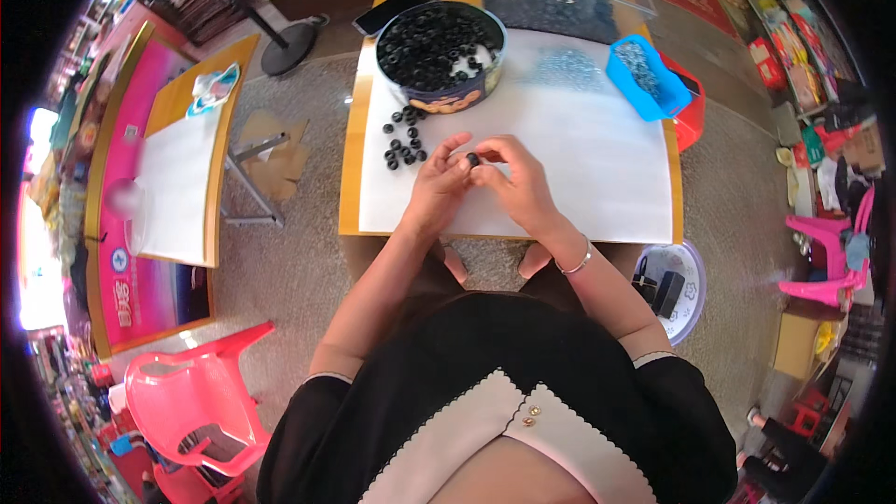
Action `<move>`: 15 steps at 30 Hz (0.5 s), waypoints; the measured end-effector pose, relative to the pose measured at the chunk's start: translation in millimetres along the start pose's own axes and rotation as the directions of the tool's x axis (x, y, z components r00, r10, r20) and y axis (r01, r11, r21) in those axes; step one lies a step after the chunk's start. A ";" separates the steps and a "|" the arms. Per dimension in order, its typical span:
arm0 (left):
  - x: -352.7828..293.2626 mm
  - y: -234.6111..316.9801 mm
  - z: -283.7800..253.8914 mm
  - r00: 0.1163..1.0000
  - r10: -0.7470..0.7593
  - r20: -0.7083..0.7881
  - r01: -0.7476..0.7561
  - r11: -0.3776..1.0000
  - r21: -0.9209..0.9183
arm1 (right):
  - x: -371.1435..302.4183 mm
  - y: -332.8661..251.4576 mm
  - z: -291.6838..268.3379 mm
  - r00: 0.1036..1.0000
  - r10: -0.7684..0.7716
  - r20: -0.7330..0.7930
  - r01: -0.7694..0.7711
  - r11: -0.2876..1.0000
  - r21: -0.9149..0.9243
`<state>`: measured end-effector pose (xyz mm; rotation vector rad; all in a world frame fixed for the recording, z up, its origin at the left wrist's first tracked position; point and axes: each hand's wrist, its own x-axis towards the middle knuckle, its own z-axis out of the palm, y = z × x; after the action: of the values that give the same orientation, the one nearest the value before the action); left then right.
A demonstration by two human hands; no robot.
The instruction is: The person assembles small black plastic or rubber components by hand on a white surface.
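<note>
Over the near part of the white-covered table (597, 196), my two hands meet at a small black round piece (473, 160). My left hand (439, 189) grips it from the left, its fingers partly curled. From the right, my right hand (525, 189) pinches at the same piece with thumb and index finger. The fingertips cover part of it, so its exact kind does not show. Several similar black round pieces (413, 144), some with a hole, lie loose left of my hands. Beyond them stands a large round tin (448, 105) full of black pieces.
Small silvery bits (569, 68) are spread at the table's far right, beside a blue basket (665, 105) of more bits over a red container (693, 117). A clear plastic box (551, 9) and a phone (397, 9) sit at the back. A pink chair (191, 387) stands left.
</note>
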<state>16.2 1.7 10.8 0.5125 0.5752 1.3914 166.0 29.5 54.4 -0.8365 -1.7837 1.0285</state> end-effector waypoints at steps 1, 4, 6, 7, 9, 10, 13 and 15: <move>0.7 -1.6 0.0 1.000 0.008 -0.014 -0.008 1.000 0.001 | -1.4 1.8 -0.8 1.000 0.000 0.013 0.000 1.000 0.010; 0.5 -2.5 0.5 1.000 -0.006 -0.019 0.006 1.000 0.008 | -3.8 2.3 2.5 0.993 -0.105 -0.061 0.093 0.980 -0.177; -0.9 -1.6 -0.5 0.999 -0.004 -0.035 0.005 1.000 0.021 | -4.9 -3.1 5.1 0.995 -0.052 -0.080 0.043 0.993 -0.111; -1.1 -1.3 -1.0 0.999 -0.008 -0.042 0.009 0.999 0.034 | -5.0 -4.7 5.7 0.995 0.003 -0.104 -0.009 0.999 -0.051; -0.7 -1.8 -2.1 0.999 -0.007 -0.044 0.009 0.999 0.042 | -4.4 -2.0 3.9 0.993 0.077 -0.086 -0.074 0.996 0.040; -0.4 -2.1 -2.6 0.999 -0.009 -0.042 0.011 0.999 0.052 | -3.8 -0.2 1.7 0.986 0.150 -0.068 -0.140 0.982 0.128; -0.1 -1.7 -1.7 0.999 -0.015 -0.036 0.017 0.998 0.063 | 0.0 3.6 -7.4 0.933 0.353 0.073 -0.351 0.846 0.401; -0.6 -0.1 2.5 0.997 -0.028 -0.067 0.033 0.997 0.069 | 0.7 9.3 -11.9 0.926 0.364 0.103 -0.373 0.831 0.412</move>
<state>17.9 1.1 12.6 0.5133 0.6841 1.3668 177.7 37.6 49.5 -0.9080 -1.3531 1.6164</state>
